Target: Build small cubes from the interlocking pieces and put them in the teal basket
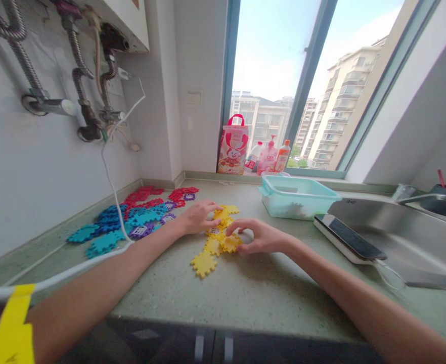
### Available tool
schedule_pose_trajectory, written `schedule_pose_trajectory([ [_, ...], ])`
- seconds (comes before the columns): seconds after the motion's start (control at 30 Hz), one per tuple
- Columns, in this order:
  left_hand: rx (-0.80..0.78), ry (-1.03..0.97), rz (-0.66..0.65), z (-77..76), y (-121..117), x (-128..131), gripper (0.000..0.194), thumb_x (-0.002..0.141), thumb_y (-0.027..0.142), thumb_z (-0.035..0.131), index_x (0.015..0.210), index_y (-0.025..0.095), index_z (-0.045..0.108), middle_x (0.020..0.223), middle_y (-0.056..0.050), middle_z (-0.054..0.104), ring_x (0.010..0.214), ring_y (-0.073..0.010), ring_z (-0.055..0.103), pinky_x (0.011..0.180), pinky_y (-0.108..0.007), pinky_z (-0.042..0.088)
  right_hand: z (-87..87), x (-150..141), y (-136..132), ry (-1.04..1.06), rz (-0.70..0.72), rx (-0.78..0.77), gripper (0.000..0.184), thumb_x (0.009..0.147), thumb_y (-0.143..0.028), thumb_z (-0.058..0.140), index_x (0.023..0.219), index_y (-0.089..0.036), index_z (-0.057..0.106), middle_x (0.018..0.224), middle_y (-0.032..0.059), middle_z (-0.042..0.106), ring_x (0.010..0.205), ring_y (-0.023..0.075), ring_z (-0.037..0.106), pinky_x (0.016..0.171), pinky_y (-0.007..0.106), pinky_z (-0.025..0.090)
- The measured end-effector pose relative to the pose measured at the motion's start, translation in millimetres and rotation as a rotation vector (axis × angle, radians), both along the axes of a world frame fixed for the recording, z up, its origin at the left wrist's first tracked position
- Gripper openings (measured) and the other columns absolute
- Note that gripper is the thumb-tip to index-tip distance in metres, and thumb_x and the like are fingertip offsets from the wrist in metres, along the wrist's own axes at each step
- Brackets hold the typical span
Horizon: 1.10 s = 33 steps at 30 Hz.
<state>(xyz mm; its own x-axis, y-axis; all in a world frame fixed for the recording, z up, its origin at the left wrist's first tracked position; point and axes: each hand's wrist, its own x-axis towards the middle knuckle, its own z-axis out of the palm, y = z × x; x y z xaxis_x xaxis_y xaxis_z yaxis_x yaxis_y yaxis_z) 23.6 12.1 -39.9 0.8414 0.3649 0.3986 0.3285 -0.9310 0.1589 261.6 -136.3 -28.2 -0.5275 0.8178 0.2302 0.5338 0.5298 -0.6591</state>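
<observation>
Yellow interlocking plastic tiles [203, 264] with notched edges lie in a loose heap on the counter before me. My left hand [200, 217] reaches in from the left, its thumb and fingers around the edge of a yellow tile at the back of the heap. On the opposite side, my right hand [259, 235] curls thumb and fingers around another yellow tile [231, 243]. A tile with a white printed patch [214, 231] shows between the hands. The fingertips partly cover the tiles.
Blue tiles [109, 241], red tiles [143, 194] and purple tiles [141, 231] lie at left, under a white cable [113, 189]. A turquoise basket [299, 194] stands behind my right hand. A phone on a white block [350, 237] rests by the sink [416, 242].
</observation>
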Motion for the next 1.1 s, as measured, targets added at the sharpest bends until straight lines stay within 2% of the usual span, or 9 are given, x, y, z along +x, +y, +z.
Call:
schedule_pose_trajectory([
  [0.1,-0.044,0.061,-0.017,-2.4,0.9,3.6,0.037,0.099,0.04,0.063,0.132,0.024,0.071,0.135,-0.01,0.07,0.126,-0.0253,0.064,0.111,-0.036,0.047,-0.9,-0.8,0.2,-0.04,0.034,0.009,0.032,0.082,-0.025,0.074,0.113,-0.023,0.077,0.117,0.0028,0.077,0.109,0.0251,0.067,0.103,0.036,0.049],
  [0.23,-0.107,0.05,-0.032,-3.1,-0.8,4.1,0.039,0.1,0.043,0.061,0.134,0.026,0.07,0.135,-0.006,0.072,0.125,-0.024,0.065,0.111,-0.034,0.047,-1.5,-1.1,1.4,-0.093,0.035,0.022,0.035,0.082,-0.03,0.076,0.117,-0.026,0.076,0.123,0.0017,0.075,0.113,0.0255,0.066,0.102,0.035,0.048],
  [0.47,-0.113,-0.005,0.065,-4.3,-0.5,0.4,0.043,0.094,0.05,0.07,0.126,0.021,0.077,0.124,-0.008,0.077,0.116,-0.0263,0.069,0.103,-0.035,0.051,-3.9,2.6,3.4,-0.182,-0.053,0.092,0.03,0.083,-0.036,0.08,0.111,-0.026,0.077,0.106,0.0009,0.077,0.095,0.0206,0.067,0.09,0.031,0.051],
  [0.67,-0.072,-0.06,0.113,-3.2,-1.1,-6.4,0.044,0.087,0.05,0.078,0.121,0.022,0.078,0.117,-0.008,0.078,0.109,-0.0261,0.07,0.1,-0.036,0.052,-0.4,10.1,6.3,-0.208,-0.137,0.248,0.027,0.082,-0.035,0.081,0.107,-0.026,0.077,0.105,0.003,0.076,0.093,0.0214,0.068,0.088,0.033,0.052],
  [0.8,-0.092,-0.149,0.061,4.0,-15.4,-7.0,0.044,0.083,0.046,0.082,0.119,0.021,0.077,0.116,-0.007,0.078,0.109,-0.0258,0.07,0.103,-0.037,0.051,3.8,11.8,7.5,-0.028,-0.218,0.377,0.028,0.085,-0.039,0.079,0.108,-0.023,0.075,0.104,0.0034,0.077,0.092,0.0205,0.07,0.088,0.033,0.053],
  [0.93,-0.125,-0.135,-0.063,8.3,-39.3,1.6,0.052,0.083,0.048,0.083,0.127,0.022,0.071,0.113,-0.005,0.08,0.115,-0.0276,0.069,0.106,-0.041,0.047,8.3,13.0,7.6,0.121,-0.333,0.502,0.033,0.087,-0.042,0.079,0.112,-0.023,0.073,0.11,0.0049,0.078,0.096,0.0219,0.072,0.087,0.035,0.056],
  [1.03,-0.161,-0.071,-0.148,5.4,-52.6,11.1,0.061,0.081,0.052,0.085,0.133,0.025,0.065,0.113,-0.004,0.08,0.119,-0.0283,0.068,0.11,-0.041,0.043,9.6,13.4,7.8,0.147,-0.337,0.577,0.031,0.086,-0.041,0.08,0.111,-0.023,0.073,0.109,0.0053,0.079,0.096,0.0226,0.073,0.083,0.037,0.057],
  [1.1,-0.181,-0.042,-0.155,3.0,-56.8,15.7,0.063,0.079,0.054,0.087,0.131,0.026,0.064,0.112,-0.003,0.08,0.119,-0.0283,0.069,0.11,-0.041,0.043,9.0,13.4,7.9,0.132,-0.316,0.603,0.029,0.086,-0.04,0.08,0.11,-0.023,0.072,0.109,0.0051,0.079,0.093,0.0219,0.073,0.082,0.037,0.057],
])
